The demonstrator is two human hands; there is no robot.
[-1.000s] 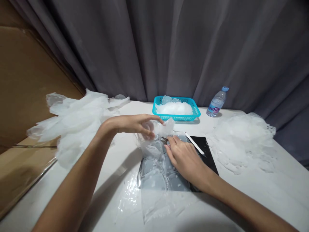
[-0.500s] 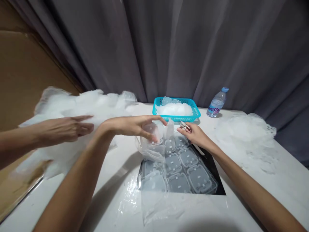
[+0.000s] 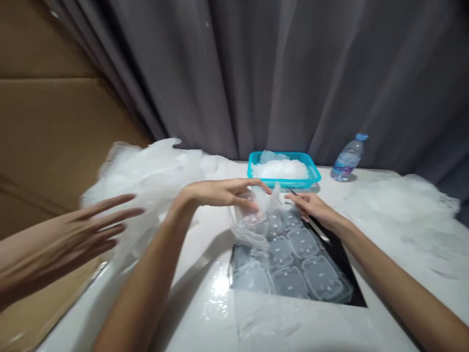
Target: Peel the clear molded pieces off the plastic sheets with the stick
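My left hand (image 3: 234,192) is bent over a folded-back part of a translucent plastic sheet (image 3: 280,252), its thumb pressing the film and its index finger reaching a raised flap. Rounded square panels with small white dots mark the sheet, and a black backing (image 3: 357,292) lies under part of it. Close by on the right, my right hand (image 3: 313,208) is closed around a small metal tool (image 3: 293,192) with a pointed tip. Its exact kind is hidden by my fingers. Both hands are at the sheet's far edge.
Another person's open hand (image 3: 98,227) reaches in from the left beside a heap of white translucent sheets (image 3: 146,171). A blue basket (image 3: 284,183) with white pieces, a water bottle (image 3: 348,159) and a film pile (image 3: 406,215) stand behind and right. Cardboard (image 3: 47,137) borders the left.
The view has shifted, so everything sits further right. The other person's hand has drawn away from the white heap with fingers spread. My right hand has turned, covering more of the metal tool.
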